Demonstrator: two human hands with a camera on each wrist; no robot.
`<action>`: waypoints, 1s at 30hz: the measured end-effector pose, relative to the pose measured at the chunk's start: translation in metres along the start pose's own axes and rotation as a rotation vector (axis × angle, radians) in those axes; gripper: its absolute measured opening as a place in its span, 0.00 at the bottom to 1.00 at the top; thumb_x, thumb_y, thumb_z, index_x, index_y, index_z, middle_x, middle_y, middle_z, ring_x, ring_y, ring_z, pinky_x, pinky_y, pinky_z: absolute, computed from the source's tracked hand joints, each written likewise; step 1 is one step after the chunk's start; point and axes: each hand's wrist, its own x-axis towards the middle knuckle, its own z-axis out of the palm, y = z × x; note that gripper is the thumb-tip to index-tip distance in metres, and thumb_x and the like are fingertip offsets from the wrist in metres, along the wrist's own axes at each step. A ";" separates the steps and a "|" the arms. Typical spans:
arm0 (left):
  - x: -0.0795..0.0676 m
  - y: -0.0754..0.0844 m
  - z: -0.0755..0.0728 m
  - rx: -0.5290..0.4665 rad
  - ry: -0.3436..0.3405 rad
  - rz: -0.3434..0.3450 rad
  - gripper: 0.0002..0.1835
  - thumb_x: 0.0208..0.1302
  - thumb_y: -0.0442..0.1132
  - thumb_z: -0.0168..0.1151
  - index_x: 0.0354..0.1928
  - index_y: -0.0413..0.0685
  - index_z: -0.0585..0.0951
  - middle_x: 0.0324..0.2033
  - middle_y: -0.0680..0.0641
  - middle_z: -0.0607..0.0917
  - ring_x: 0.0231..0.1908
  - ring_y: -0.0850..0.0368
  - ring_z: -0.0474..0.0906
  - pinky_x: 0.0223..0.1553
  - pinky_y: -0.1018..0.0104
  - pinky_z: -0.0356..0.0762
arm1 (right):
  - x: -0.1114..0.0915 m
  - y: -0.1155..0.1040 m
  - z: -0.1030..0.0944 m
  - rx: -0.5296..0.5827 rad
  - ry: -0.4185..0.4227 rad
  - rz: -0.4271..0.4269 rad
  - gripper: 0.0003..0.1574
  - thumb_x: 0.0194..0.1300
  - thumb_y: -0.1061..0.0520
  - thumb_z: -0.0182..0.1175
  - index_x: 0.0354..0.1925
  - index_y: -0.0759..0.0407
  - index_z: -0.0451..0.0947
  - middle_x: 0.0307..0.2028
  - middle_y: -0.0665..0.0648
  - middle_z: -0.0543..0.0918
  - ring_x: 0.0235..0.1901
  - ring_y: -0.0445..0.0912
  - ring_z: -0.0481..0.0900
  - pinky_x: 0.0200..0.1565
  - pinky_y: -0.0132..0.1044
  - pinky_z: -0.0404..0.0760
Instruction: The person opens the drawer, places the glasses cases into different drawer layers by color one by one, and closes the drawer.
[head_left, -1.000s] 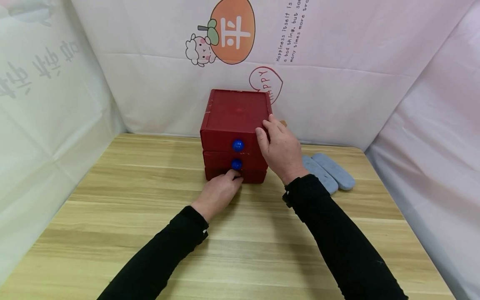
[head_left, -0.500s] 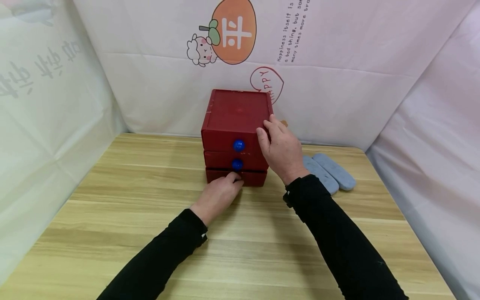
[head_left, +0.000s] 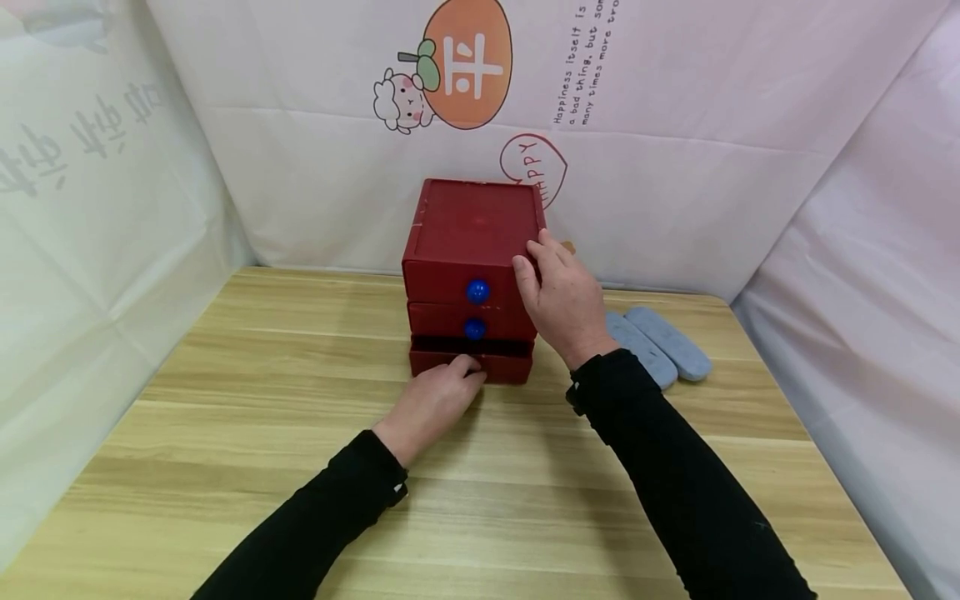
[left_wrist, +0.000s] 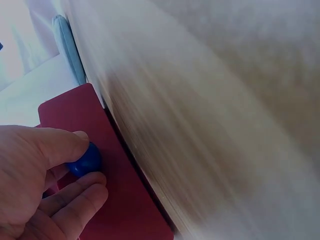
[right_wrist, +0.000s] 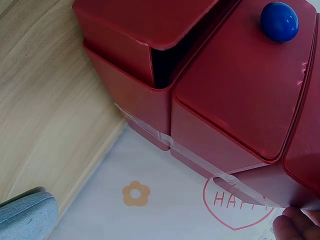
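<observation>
A small red three-drawer box [head_left: 480, 221] stands at the back of the wooden table. Its bottom drawer [head_left: 510, 368] is partly pulled out, showing a dark gap above its front. My left hand [head_left: 435, 400] pinches that drawer's blue knob [left_wrist: 86, 161] between thumb and fingers, as the left wrist view shows. Against the upper right side of the box rests my right hand [head_left: 566, 300], thumb near the front edge and fingers along the side. The upper drawers are closed, with a blue knob [head_left: 477, 291] on the top one and another blue knob [head_left: 473, 328] below.
Two grey-blue, long rounded pads [head_left: 667, 342] lie on the table right of the box, partly behind the right forearm. A printed white cloth [head_left: 300, 183] hangs behind, and more white cloth closes both sides. Bare wood [head_left: 225, 400] lies left and in front.
The bottom drawer has slid out toward me from its closed position, my left hand moving back with its knob. My right hand has stayed against the box.
</observation>
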 end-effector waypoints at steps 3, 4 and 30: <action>-0.004 0.002 -0.001 0.010 0.010 0.005 0.14 0.67 0.30 0.56 0.52 0.44 0.84 0.47 0.44 0.81 0.38 0.56 0.82 0.33 0.69 0.81 | 0.000 0.000 0.000 0.004 0.000 -0.002 0.40 0.74 0.34 0.38 0.66 0.59 0.72 0.68 0.59 0.70 0.66 0.48 0.68 0.62 0.46 0.72; -0.005 0.003 -0.002 0.013 0.007 0.004 0.14 0.68 0.30 0.56 0.52 0.44 0.84 0.48 0.44 0.81 0.38 0.56 0.82 0.33 0.69 0.81 | 0.000 0.000 0.000 0.001 -0.001 -0.001 0.40 0.74 0.34 0.38 0.66 0.60 0.72 0.68 0.59 0.70 0.66 0.48 0.68 0.62 0.46 0.72; -0.028 0.024 -0.019 -0.065 -0.030 0.006 0.15 0.65 0.29 0.58 0.52 0.44 0.84 0.48 0.45 0.80 0.39 0.59 0.80 0.35 0.71 0.81 | 0.001 0.000 -0.002 0.003 -0.036 0.019 0.41 0.74 0.33 0.37 0.67 0.59 0.71 0.69 0.59 0.69 0.66 0.48 0.67 0.62 0.47 0.72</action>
